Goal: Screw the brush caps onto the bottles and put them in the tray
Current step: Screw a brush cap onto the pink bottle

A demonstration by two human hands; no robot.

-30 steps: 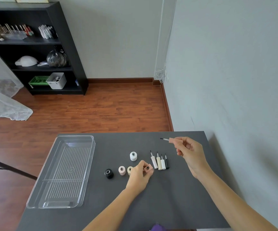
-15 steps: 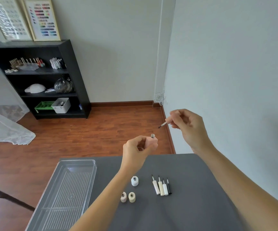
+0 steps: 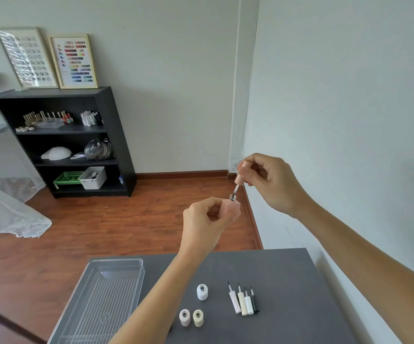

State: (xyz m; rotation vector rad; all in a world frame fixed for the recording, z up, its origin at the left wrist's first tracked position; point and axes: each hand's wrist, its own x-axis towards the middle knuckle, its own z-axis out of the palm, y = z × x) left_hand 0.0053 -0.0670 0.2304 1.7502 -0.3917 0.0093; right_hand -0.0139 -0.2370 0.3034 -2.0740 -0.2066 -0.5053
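Above the dark surface [image 3: 287,274], the left hand [image 3: 207,223] has its fingers closed round a pink bottle [image 3: 233,207]; the right hand [image 3: 271,182] pinches a pink brush cap [image 3: 240,175], its brush stem entering the bottle's neck; on the surface stand three open bottles [image 3: 202,292] beside four loose brush caps [image 3: 243,301]; the clear tray [image 3: 116,264] lies to their left.

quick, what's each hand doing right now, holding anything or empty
Left hand: closed around a pink bottle, held up above the table.
Right hand: closed on a pink brush cap, its brush tip entering the bottle's neck.
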